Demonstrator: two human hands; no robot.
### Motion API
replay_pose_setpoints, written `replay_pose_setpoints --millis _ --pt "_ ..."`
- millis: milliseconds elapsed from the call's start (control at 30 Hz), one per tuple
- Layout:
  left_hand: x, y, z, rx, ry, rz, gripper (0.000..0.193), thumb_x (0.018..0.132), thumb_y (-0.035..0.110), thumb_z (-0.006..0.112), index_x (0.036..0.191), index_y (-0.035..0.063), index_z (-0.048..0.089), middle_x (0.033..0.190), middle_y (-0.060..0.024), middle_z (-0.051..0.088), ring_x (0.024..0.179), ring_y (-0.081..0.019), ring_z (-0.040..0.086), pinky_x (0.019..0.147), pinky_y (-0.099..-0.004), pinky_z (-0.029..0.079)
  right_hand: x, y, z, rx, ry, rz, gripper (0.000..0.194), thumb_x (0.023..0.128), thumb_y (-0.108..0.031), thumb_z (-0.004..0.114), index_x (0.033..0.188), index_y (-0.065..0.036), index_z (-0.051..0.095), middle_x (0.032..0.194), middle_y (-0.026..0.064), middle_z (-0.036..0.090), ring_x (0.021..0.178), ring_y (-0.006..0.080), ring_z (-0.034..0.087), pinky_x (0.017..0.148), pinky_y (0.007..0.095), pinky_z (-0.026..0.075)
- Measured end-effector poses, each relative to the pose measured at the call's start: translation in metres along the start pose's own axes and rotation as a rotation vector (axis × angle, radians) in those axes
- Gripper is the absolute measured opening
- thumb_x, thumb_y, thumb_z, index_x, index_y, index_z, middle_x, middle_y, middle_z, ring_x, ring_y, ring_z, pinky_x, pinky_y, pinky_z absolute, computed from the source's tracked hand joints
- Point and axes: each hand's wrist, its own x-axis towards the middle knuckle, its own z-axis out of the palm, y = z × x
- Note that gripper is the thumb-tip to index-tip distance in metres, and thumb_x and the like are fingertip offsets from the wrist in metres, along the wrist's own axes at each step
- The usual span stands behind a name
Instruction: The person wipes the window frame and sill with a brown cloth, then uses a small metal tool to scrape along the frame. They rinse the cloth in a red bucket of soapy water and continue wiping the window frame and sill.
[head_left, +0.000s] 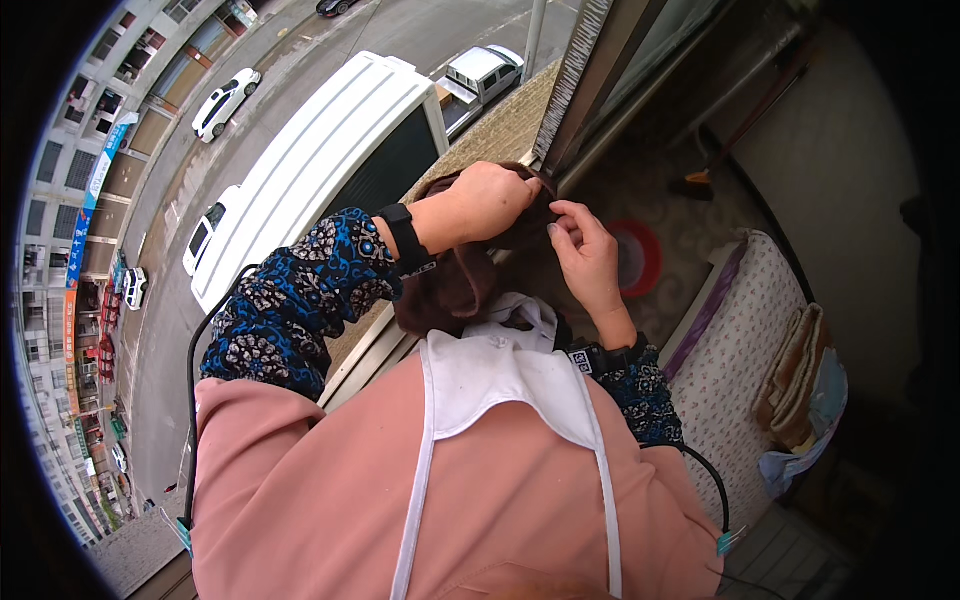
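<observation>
My left hand (491, 199), its fingers curled, grips the upper edge of a dark brown cloth (450, 289) beside the window frame. The cloth hangs over the window sill and spreads down toward my chest. Close to the right of it, my right hand (581, 251) is raised with its fingers bent and its thumb near the fingertips. A small gap shows between this hand and the cloth, and no object can be seen in it. White fabric (525, 311) lies under the brown cloth, just beyond my apron.
The window frame (592, 82) rises at upper right, above the sill track (367, 367). Outside lie a street, a white truck (322, 165) and other vehicles. Indoors are a red basin (651, 259), a broom (694, 184) and a flower-patterned padded surface (720, 405) bearing folded brown fabric (791, 375).
</observation>
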Motion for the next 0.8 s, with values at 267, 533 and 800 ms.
replay_pose_setpoints --millis 267,533,800 --pt "0.003 -0.014 -0.005 -0.316 -0.123 0.054 0.028 0.088 0.012 0.060 0.112 0.0081 0.073 0.097 -0.0172 0.073 0.092 -0.0369 0.069 0.081 -0.0438 0.054 0.033 0.026 0.021 -0.203 0.019 -0.128 0.028 0.086 -0.005 0.067 0.114 -0.009 0.065 0.093 0.0113 0.068 0.078 0.0278 0.065 0.070 0.0380 0.053" --pt "-0.043 0.004 -0.007 -0.157 -0.071 0.001 0.025 0.087 0.014 0.059 0.109 0.0049 0.067 0.080 -0.0168 0.071 0.075 -0.0358 0.070 0.066 -0.0452 0.054 0.010 0.010 0.032 -0.172 -0.085 -0.157 0.023 0.086 -0.005 0.065 0.109 -0.006 0.065 0.099 0.0144 0.070 0.090 0.0347 0.068 0.078 0.0424 0.056" --pt "0.005 0.005 0.015 -0.103 0.028 -0.029 0.029 0.084 0.011 0.059 0.111 0.0072 0.068 0.081 -0.0164 0.071 0.076 -0.0353 0.070 0.066 -0.0453 0.055 0.034 0.021 0.016 -0.242 0.000 -0.125 0.023 0.086 -0.006 0.066 0.109 -0.005 0.067 0.095 0.0129 0.070 0.082 0.0326 0.067 0.073 0.0406 0.055"
